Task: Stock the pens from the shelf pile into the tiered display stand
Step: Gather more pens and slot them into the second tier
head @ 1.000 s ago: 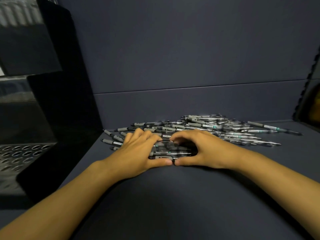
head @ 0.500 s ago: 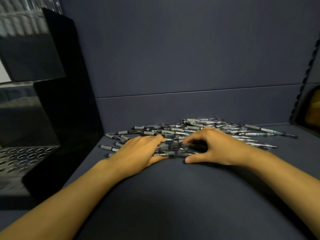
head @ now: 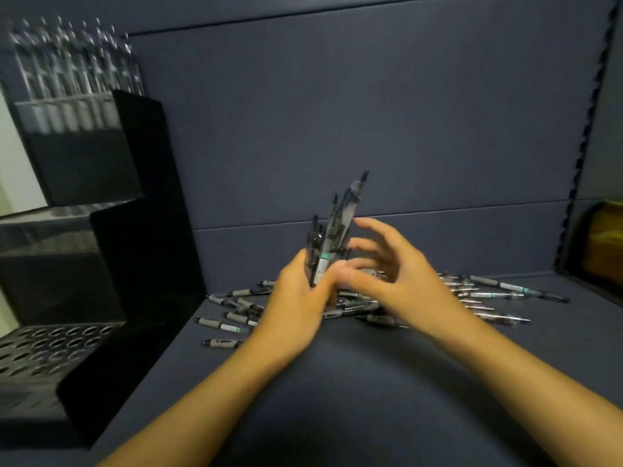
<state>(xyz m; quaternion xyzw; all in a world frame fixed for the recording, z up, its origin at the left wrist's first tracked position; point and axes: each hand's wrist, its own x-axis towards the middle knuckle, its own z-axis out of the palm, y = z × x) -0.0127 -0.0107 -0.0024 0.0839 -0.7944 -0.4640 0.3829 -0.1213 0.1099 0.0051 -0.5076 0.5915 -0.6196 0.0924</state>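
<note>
head view: your shelf [head: 337, 399] is a dark blue-grey surface with a matching back panel [head: 371, 129] behind it, and it fills most of what you see. at your left stands the black tiered display stand [head: 141, 230], its top tier packed with upright pens [head: 74, 82] that are blurred, its lowest tier a plate of round holes [head: 43, 345]; you cannot tell whether those holes hold anything. the loose pile of pens [head: 485, 294] lies flat on the shelf against the back panel, spreading from just right of the stand's foot across to your right, with a few grey-gripped strays at its near left edge. your left hand [head: 296, 305] is raised above the pile's left half, fingers curled round a bundle of pens [head: 332, 237] that stands nearly upright and leans a little to the right, tips well above your knuckles. your right hand [head: 397, 278] sits just beside it, fingers spread and loosely bent, with the fingertips [head: 354, 244] at the right side of the bundle; motion blur keeps you from telling whether they press it or only brush it. at the far right edge a yellowish object [head: 603, 244] sits behind a dark upright.
</note>
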